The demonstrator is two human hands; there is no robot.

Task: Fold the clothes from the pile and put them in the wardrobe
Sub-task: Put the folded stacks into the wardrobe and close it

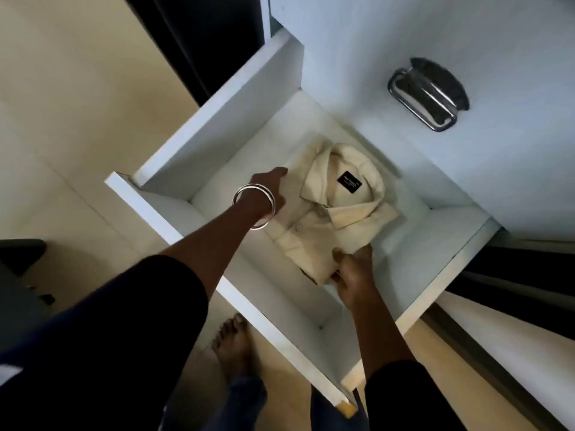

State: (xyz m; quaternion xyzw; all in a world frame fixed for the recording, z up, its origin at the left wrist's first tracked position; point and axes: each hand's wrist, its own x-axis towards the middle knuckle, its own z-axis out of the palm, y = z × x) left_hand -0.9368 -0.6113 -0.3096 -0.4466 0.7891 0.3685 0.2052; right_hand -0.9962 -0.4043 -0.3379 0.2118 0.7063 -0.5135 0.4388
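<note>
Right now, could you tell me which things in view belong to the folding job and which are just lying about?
Job: folded cream shirt, open white drawer, left hand, right hand.
Just there: metal handle on the panel above, bangles, beige floor.
</note>
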